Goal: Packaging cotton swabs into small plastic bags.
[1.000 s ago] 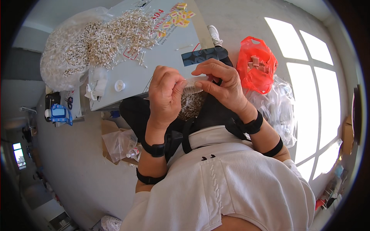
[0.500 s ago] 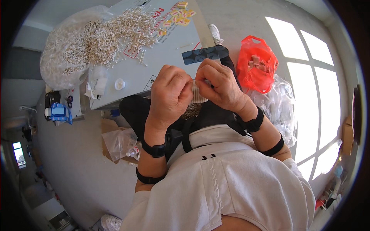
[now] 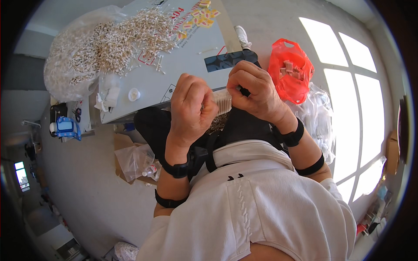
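Between my two hands, above my lap, hangs a small pale packet of cotton swabs (image 3: pixel 223 102), its sticks side by side like ribs. My left hand (image 3: pixel 191 106) is closed, its fingers pinched at the packet's left upper edge. My right hand (image 3: pixel 253 93) is also closed, with thumb and forefinger pinching the right upper edge. The fingertips partly hide where they grip it. Below the packet, more loose swabs (image 3: pixel 216 125) show in part on my lap.
Ahead, a large heap of cotton swabs (image 3: pixel 117 48) spills from a clear bag onto the grey table (image 3: pixel 187 65). Yellow packets (image 3: pixel 202 18), a small white round container (image 3: pixel 134 94) and a dark patterned strip (image 3: pixel 224 61) lie there too. A red bag (image 3: pixel 289 71) of pink bundles stands right.
My hands have drawn apart, the right one moving right, and more of the packet shows between them. Both keep their pinch.
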Action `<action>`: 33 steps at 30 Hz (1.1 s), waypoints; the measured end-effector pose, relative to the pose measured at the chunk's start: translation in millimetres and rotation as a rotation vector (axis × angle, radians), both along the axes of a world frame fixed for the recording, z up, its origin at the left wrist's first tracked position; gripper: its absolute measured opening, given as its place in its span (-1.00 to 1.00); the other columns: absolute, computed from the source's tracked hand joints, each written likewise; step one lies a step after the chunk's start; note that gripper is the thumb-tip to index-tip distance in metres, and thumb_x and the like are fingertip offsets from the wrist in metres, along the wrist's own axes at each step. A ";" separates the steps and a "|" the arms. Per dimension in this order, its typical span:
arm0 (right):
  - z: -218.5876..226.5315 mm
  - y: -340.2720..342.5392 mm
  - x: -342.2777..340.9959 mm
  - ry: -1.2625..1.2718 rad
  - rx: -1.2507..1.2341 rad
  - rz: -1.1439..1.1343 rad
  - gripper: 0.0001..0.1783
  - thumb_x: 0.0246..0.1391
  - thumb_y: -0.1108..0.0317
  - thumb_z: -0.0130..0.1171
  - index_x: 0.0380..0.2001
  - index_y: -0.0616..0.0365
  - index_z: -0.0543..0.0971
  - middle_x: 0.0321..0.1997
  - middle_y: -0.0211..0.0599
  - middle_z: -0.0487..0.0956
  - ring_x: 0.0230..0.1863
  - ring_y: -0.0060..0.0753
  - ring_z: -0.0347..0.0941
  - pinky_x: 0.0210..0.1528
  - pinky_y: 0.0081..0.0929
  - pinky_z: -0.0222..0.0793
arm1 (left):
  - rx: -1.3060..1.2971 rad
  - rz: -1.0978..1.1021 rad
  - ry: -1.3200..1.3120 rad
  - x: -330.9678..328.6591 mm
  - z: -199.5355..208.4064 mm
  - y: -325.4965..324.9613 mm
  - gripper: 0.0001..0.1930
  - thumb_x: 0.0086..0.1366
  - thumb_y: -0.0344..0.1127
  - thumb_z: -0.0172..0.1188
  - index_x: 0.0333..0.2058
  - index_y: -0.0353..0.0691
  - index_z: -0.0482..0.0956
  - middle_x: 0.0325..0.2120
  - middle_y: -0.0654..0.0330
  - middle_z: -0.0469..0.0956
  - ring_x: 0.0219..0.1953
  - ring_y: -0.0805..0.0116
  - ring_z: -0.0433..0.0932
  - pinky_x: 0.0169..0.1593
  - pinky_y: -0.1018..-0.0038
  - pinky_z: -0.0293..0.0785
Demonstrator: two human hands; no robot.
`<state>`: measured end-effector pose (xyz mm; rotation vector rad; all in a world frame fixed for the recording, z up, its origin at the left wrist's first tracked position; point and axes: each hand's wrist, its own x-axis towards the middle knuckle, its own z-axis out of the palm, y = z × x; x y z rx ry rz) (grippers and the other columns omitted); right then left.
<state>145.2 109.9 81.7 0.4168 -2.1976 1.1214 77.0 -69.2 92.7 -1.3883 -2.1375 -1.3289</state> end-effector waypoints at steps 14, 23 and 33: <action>-7.2 -9.6 10.2 -0.129 -0.283 0.051 -0.88 0.03 0.61 0.23 -0.33 0.25 0.54 -0.33 -0.24 0.52 -0.36 -0.28 0.49 -0.31 -0.48 0.42 | 0.008 0.006 0.096 0.7 3.1 2.2 -0.78 -0.13 -0.69 0.13 -0.46 -0.29 0.40 -0.46 0.13 0.38 -0.42 0.12 0.37 -0.37 0.32 0.36; -5.6 -16.6 8.0 -0.021 -0.161 -0.062 -0.88 0.00 0.64 0.19 -0.39 0.24 0.49 -0.34 -0.17 0.50 -0.39 -0.08 0.50 -0.36 -0.41 0.43 | -0.060 0.021 0.234 -9.3 3.7 2.1 -0.75 -0.17 -0.70 0.17 -0.47 -0.28 0.41 -0.47 0.14 0.40 -0.44 0.13 0.39 -0.40 0.33 0.38; -16.6 -6.6 6.8 -0.132 -0.299 -0.066 -0.89 0.03 0.64 0.19 -0.37 0.26 0.49 -0.34 -0.21 0.50 -0.35 -0.20 0.49 -0.30 -0.49 0.42 | -0.021 0.129 0.089 -29.2 3.7 -32.1 -0.76 -0.16 -0.69 0.15 -0.49 -0.27 0.40 -0.48 0.14 0.42 -0.43 0.18 0.40 -0.36 0.38 0.39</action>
